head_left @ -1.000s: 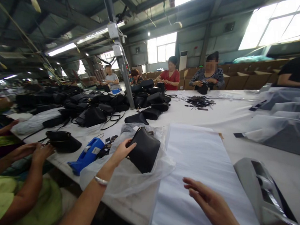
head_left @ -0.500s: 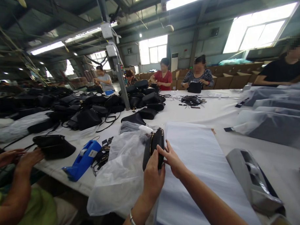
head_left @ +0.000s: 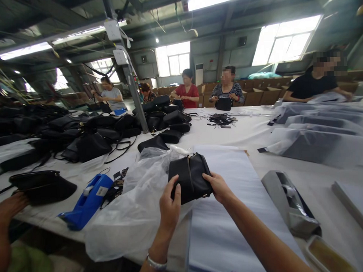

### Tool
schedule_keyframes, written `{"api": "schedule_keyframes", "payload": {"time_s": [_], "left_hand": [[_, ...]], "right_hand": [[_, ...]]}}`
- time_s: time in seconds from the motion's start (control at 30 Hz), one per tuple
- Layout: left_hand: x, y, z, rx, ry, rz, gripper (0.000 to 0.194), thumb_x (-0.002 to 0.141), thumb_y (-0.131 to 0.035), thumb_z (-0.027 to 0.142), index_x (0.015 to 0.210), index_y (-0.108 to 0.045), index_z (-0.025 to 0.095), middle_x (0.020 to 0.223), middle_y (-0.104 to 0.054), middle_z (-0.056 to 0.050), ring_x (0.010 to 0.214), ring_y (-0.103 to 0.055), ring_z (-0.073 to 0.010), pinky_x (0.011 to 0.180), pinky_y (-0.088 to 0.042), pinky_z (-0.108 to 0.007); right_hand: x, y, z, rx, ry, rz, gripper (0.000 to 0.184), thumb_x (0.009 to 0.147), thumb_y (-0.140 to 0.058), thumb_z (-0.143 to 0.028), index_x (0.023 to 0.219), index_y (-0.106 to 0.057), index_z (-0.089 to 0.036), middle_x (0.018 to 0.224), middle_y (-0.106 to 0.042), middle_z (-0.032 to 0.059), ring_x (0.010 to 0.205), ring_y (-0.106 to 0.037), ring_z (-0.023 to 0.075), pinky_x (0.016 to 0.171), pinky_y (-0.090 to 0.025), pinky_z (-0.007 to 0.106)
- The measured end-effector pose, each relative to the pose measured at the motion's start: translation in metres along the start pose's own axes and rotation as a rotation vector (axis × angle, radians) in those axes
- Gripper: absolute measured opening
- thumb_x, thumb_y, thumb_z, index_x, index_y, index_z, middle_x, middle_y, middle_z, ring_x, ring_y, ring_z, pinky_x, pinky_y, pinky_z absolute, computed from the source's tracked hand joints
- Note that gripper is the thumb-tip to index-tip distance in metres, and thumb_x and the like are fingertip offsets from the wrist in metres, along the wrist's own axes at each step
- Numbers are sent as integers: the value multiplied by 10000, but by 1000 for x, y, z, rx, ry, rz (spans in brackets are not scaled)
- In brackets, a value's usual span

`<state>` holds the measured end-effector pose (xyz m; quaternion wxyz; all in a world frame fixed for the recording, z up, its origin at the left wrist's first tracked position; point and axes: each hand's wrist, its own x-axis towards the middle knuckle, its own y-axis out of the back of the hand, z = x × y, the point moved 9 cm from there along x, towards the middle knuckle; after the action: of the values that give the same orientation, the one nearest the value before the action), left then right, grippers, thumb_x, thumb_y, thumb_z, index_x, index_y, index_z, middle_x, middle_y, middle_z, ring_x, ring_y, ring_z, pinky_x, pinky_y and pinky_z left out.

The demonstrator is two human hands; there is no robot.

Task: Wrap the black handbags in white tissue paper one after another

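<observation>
A small black handbag (head_left: 190,177) is held between my two hands, its gold zip running down the side toward me. My left hand (head_left: 170,202) grips its lower left side, thumb and fingers closed on it. At the right side, my right hand (head_left: 218,186) has its thumb on the front and its other fingers behind the bag. Beneath and left of the bag lies a crumpled clear plastic bag (head_left: 133,217). A stack of white sheets (head_left: 226,225) lies under my right forearm.
Left are a blue tape dispenser (head_left: 87,200), black tags (head_left: 119,182) and a co-worker's hand (head_left: 11,207) at another black bag (head_left: 43,186). Black handbags (head_left: 92,145) pile up behind. A grey tape dispenser (head_left: 291,203) and plastic-wrapped bags (head_left: 315,145) are at right. Co-workers stand across the table.
My right hand has come over from the right and taken hold of the handbag. The bag has been turned, so its zipped side faces me. The view has swung right.
</observation>
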<state>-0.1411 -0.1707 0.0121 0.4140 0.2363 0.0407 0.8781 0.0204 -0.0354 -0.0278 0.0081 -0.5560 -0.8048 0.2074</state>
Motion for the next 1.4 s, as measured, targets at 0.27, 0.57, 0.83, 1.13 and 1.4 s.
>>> {"api": "schedule_keyframes", "payload": {"time_s": [0.27, 0.57, 0.83, 1.13, 1.4], "left_hand": [[4, 32, -40, -67, 216, 72, 439, 948, -499, 469, 1309, -576, 232, 1374, -586, -75, 1293, -521, -231, 1102, -408, -381], [-5, -88, 21, -650, 300, -386, 535, 857, -635, 544, 1325, -553, 297, 1408, -556, -96, 1284, -529, -279, 1013, -479, -426], [-52, -138, -53, -1073, 904, -183, 400, 849, -677, 497, 1123, -617, 210, 1199, -674, -78, 1149, -630, -207, 1008, -526, -376], [-39, -60, -20, -9, 226, -31, 741, 854, -665, 473, 1481, -306, 311, 1566, -335, -85, 1463, -271, -259, 1197, -245, -448], [-46, -72, 64, 118, -179, -104, 473, 984, -445, 375, 1449, -406, 300, 1513, -435, -44, 1408, -380, -238, 1179, -296, -404]], "right_hand": [[-4, 24, -56, 39, 183, -27, 410, 695, -786, -372, 1035, -697, -162, 884, -759, 49, 826, -714, 240, 752, -602, 353], [-81, 61, -140, -961, 892, 190, 475, 958, -480, -241, 1433, -480, -255, 1396, -567, 42, 1286, -531, 242, 1104, -429, 403], [-120, 88, -57, -1428, 1123, -142, 660, 863, -342, 50, 1403, -505, -293, 1360, -595, 31, 1307, -508, 194, 1091, -458, 429], [-132, 87, -17, -1386, 848, -194, 301, 887, -606, -189, 1169, -682, -261, 1343, -612, 73, 1304, -508, 289, 1139, -331, 573], [-120, 34, -34, -1387, 931, -315, 534, 931, -543, -221, 1449, -433, -281, 1584, -298, 51, 1446, -292, 235, 1199, -238, 479]]}}
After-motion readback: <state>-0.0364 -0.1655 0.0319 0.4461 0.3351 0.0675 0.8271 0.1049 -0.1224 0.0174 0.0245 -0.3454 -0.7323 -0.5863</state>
